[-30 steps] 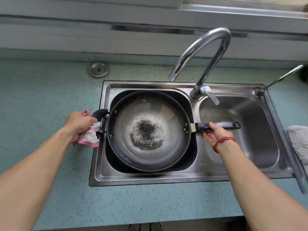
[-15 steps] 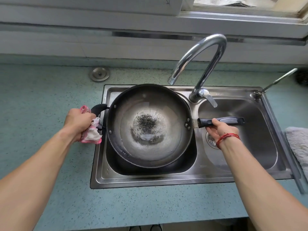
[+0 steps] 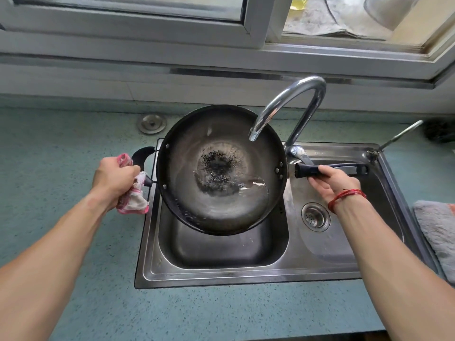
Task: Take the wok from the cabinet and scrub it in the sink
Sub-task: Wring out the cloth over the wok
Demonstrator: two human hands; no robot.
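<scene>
So nearest is the speckled teal countertop (image 3: 197, 311), then the near rim of the stainless steel double sink (image 3: 246, 276). The dark round metal wok (image 3: 221, 212) is out of the cabinet and held over the left basin (image 3: 221, 252), tilted, with a bit of water pooled by the burnt black patch (image 3: 218, 163). The left hand (image 3: 114, 179) has its fingers clenched round a bunched pink-and-white cloth (image 3: 134, 200) right against the small loop handle (image 3: 142, 155); can't tell if it grips that too. The right hand (image 3: 332, 180) has its fingers wrapped round the long black handle (image 3: 344, 168). I'd say the proper scrubbing is left to do, since the crust looks intact. Room is tight at the far side: the chrome gooseneck tap (image 3: 295, 94) hangs over the wok's far rim. The right basin (image 3: 344, 242) and the space below look free.
</scene>
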